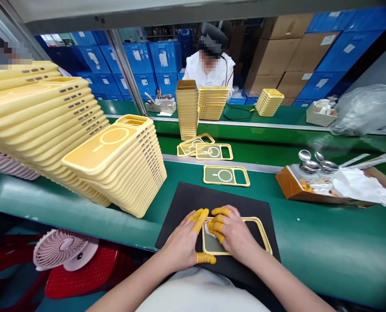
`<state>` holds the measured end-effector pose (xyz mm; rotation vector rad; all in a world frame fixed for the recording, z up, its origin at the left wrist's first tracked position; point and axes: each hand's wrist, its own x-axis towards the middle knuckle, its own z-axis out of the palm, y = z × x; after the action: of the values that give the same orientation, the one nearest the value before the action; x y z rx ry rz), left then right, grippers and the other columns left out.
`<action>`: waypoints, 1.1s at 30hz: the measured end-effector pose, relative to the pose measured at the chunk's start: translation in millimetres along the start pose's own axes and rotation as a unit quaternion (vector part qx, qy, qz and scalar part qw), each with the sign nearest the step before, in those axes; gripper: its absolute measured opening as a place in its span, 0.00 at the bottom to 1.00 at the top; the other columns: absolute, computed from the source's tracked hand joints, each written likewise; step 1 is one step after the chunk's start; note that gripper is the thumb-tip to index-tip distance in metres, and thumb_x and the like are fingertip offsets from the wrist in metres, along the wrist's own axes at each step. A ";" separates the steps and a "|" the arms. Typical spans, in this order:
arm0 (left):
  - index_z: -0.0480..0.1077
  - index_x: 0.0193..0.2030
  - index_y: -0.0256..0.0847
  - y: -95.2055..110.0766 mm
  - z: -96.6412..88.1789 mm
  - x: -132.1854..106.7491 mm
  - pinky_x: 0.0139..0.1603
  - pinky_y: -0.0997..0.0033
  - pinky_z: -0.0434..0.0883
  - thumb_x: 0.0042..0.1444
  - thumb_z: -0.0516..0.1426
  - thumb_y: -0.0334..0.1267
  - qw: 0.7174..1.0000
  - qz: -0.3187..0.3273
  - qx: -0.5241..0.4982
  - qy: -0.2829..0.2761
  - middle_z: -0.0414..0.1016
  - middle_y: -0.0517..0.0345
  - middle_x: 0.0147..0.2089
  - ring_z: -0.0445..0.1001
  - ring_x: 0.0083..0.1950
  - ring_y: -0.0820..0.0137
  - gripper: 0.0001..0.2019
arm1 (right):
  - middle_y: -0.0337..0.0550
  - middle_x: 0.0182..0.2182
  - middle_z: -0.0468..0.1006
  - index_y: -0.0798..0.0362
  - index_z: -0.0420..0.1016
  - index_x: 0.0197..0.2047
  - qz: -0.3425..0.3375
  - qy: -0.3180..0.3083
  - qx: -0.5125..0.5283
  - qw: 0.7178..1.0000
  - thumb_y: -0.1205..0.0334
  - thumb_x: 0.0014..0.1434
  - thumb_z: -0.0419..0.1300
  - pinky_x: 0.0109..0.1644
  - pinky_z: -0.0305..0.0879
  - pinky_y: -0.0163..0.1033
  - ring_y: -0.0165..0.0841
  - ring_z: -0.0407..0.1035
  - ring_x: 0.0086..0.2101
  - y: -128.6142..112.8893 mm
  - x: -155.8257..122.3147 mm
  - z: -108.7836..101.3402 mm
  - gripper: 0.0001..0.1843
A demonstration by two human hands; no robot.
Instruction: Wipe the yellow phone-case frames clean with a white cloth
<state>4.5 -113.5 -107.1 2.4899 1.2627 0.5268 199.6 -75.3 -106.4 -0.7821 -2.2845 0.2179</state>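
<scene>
One yellow-rimmed phone case (pixel 263 232) lies flat on a black mat (pixel 183 199) at the near edge of the green bench (pixel 329 251), its long sides running left to right and its camera opening at the right end. The person's right hand (pixel 237 234) has its fingers bent down onto a small white wad (pixel 209 229), pressed to the left part of the case's panel. The left hand (pixel 184 242) lies at the case's left end, fingers by the far-left corner and thumb, spread well away from them, by the near-left one; whether it grips the rim cannot be told. Yellow finger covers (pixel 205 258) sheathe digits of both hands. Just past the mat's far edge, near the bench's far edge, lies a ringed case (pixel 225 175), and on the green strip (pixel 267 149) beyond, two overlapping cases (pixel 209 151) lie before a tall stack (pixel 187 110). Left of the mat stand a nearer stack (pixel 115 160) and a larger stack (pixel 43 112), both tilted in this view. Toward the bench's far edge on the right sits an open box (pixel 290 184) with white tissues (pixel 358 186). Across the strip sits a co-worker in white (pixel 209 71).
</scene>
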 end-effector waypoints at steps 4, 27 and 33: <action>0.40 0.66 0.38 1.0 -1.8 -0.4 0.66 0.50 0.55 0.41 0.66 0.54 1.000 -0.003 -0.001 -0.002 0.58 0.41 0.64 0.55 0.66 0.56 0.53 | 0.34 0.30 0.76 0.48 0.72 0.30 -0.032 -0.069 0.033 0.997 0.75 0.55 0.52 0.58 0.50 0.47 0.30 0.67 0.39 -11.8 -6.5 -2.4 0.13; 0.42 0.65 0.37 0.5 -1.7 1.9 0.68 0.52 0.50 0.47 0.63 0.54 1.000 0.018 0.011 -0.018 0.58 0.42 0.64 0.52 0.67 0.60 0.47 | 0.33 0.29 0.77 0.46 0.73 0.32 -0.027 -0.030 0.009 0.999 0.70 0.56 0.54 0.58 0.49 0.48 0.32 0.67 0.40 -7.9 -18.3 -3.1 0.10; 0.43 0.64 0.38 3.2 -2.0 -3.0 0.65 0.54 0.58 0.48 0.63 0.51 0.999 0.031 0.009 -0.006 0.56 0.39 0.64 0.52 0.67 0.58 0.44 | 0.40 0.36 0.76 0.45 0.76 0.39 0.134 0.054 0.031 0.989 0.64 0.56 0.60 0.52 0.59 0.50 0.38 0.67 0.44 20.0 -53.9 -32.4 0.07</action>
<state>4.2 -117.6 -104.5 2.5495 1.1951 0.5157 261.6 -93.3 -120.3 -1.0430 -2.0578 0.3587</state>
